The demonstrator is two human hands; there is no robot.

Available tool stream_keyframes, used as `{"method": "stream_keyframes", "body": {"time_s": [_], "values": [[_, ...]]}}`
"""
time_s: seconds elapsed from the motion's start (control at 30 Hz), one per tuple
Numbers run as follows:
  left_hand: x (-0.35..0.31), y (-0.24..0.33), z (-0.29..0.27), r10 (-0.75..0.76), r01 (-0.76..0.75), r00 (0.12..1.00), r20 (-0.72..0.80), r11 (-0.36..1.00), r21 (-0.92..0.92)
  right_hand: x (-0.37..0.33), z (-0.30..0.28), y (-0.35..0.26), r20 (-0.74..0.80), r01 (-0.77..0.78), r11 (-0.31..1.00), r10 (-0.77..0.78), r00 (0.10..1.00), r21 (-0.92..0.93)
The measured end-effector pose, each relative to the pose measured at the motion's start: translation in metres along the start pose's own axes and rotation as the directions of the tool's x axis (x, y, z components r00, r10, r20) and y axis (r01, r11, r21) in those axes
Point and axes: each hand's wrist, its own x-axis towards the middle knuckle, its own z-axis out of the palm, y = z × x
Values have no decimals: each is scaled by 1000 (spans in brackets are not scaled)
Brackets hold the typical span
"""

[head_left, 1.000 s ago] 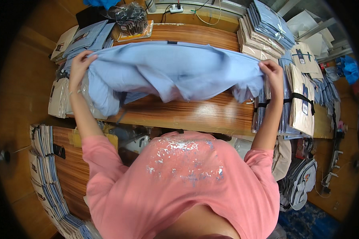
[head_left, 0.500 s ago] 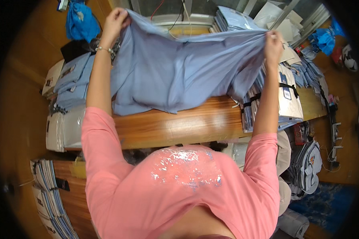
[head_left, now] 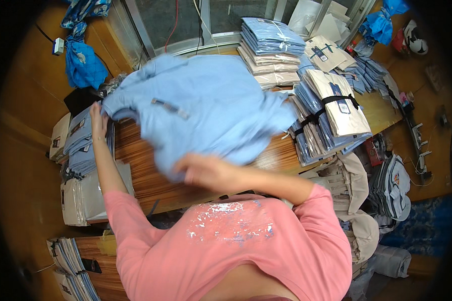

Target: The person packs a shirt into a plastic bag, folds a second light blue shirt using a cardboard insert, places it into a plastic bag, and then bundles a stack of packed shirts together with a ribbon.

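Observation:
A light blue shirt [head_left: 211,95] is spread above the wooden table, its edges smeared by motion. A dark tag [head_left: 170,108] shows on its upper face. My left hand [head_left: 99,123] is at the far left, with fingers and thumb at the end of a sleeve, which it appears to pinch. My right hand [head_left: 208,173] crosses in front of my chest to the shirt's near corner. Motion blurs its fingers, so their grip on the cloth does not show.
Folded, bagged shirts [head_left: 80,135] line the left side. Another stack [head_left: 273,50] stands by the window, and black-strapped bundles [head_left: 331,108] lie on the right. Beige caps [head_left: 349,180] hang below the table [head_left: 186,193] at right. A blue bag [head_left: 85,62] hangs at upper left.
The shirt has been turned and brought nearer; its tag now shows. My left hand moved left and nearer, while my right hand swung inward from the far right to the shirt's near corner.

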Motion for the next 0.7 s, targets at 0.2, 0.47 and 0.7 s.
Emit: {"method": "stream_keyframes", "body": {"time_s": [0.2, 0.47, 0.7], "values": [[-100, -73, -53, 222, -216, 973, 60, 795, 566, 21, -35, 112, -270, 77, 982, -123, 955, -175], [-290, -155, -26, 287, -294, 924, 253, 106, 950, -58, -80, 311, -564, -559, 316, 84, 822, -767], [-354, -146, -28, 194, -180, 975, 105, 423, 888, -172, -66, 267, -637, -623, 373, 102, 764, -687]]}}
